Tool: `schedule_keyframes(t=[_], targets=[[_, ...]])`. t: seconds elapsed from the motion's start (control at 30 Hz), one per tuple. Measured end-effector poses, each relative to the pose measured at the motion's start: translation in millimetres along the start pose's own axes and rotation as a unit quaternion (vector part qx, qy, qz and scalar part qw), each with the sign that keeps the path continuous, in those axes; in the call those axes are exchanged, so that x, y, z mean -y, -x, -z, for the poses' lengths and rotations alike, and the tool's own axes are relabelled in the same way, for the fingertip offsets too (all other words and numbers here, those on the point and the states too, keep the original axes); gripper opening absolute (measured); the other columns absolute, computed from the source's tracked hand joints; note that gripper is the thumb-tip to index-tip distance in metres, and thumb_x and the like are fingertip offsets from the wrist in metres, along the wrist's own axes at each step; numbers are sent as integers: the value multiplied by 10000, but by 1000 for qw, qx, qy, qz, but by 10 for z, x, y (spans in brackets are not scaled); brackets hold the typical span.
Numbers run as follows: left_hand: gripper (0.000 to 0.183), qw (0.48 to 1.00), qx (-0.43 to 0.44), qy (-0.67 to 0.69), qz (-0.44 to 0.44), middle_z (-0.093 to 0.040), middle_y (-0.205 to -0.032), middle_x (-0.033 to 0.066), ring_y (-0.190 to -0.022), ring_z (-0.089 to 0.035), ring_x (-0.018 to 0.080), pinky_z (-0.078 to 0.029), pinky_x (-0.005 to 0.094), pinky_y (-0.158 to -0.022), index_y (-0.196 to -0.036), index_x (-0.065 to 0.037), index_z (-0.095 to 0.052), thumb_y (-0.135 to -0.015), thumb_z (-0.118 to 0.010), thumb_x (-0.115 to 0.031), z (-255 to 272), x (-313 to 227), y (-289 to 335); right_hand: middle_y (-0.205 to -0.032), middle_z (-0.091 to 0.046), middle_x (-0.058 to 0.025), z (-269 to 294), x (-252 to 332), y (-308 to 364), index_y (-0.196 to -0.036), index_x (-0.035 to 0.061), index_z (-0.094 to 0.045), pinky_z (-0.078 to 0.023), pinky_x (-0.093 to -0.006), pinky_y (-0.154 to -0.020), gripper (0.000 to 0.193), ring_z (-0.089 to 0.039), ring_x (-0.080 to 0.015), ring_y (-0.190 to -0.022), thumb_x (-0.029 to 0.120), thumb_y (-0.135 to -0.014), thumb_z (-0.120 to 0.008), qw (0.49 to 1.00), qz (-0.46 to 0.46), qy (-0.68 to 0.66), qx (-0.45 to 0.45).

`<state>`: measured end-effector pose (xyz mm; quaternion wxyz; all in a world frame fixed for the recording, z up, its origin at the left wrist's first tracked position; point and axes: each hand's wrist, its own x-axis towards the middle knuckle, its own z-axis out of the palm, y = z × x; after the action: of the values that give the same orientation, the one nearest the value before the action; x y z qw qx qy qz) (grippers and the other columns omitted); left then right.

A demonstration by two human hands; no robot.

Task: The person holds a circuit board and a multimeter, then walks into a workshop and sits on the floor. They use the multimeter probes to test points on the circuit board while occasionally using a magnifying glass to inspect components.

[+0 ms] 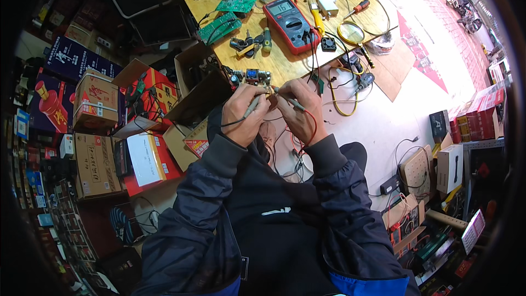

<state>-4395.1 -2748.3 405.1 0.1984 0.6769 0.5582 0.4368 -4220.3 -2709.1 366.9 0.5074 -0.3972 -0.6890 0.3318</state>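
Note:
My left hand (241,114) is closed around a grey-green test probe (251,106) with a black lead. My right hand (301,113) grips a second test probe (296,105), whose lead is red. Both probe tips meet close together at the near edge of a small circuit board (253,76), which carries a blue part and finned metal pieces. My fingers partly hide that edge, so the exact contact points cannot be seen. Beyond the board, a red and dark grey multimeter (292,24) lies on the wooden table (268,68) with its display lit.
Green circuit boards (219,27), keys (249,43), a screwdriver (359,9), a small black fan (328,44) and a coil of yellow cable (350,32) lie on the table. Open cardboard boxes (200,85) stand at the left. Loose cables (346,111) trail at the right.

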Motion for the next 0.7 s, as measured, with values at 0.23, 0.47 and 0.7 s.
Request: schedule_keyframes(t=[0.23, 0.47, 0.7], targets=[[143, 1000, 0, 0, -4, -683, -1002, 185, -893, -696, 385, -555, 428, -800, -1079, 11, -718, -965, -685, -69, 1, -3, -8, -902, -615, -161, -12, -25, 2, -968, 6, -630, -517, -411, -707, 124, -645, -354, -783, 16, -888, -725, 1000, -7, -20, 1], [137, 1000, 0, -2, -1, -684, -1000, 184, -892, -697, 384, -555, 429, -802, -1071, 13, -716, -964, -686, -67, 1, 4, -3, -918, -690, -120, -2, -43, 5, -990, -18, -658, -574, -318, -711, 174, -739, -211, -785, 16, -902, -805, 1000, 7, 15, -2], [140, 1000, 1, -8, -4, -684, -1002, 184, -897, -697, 385, -557, 431, -805, -1076, 15, -713, -964, -684, -64, -5, 11, -9, -916, -626, -168, -19, -29, 5, -984, 1, -636, -532, -402, -705, 143, -665, -345, -778, 19, -885, -738, 1000, -9, -22, -3]])
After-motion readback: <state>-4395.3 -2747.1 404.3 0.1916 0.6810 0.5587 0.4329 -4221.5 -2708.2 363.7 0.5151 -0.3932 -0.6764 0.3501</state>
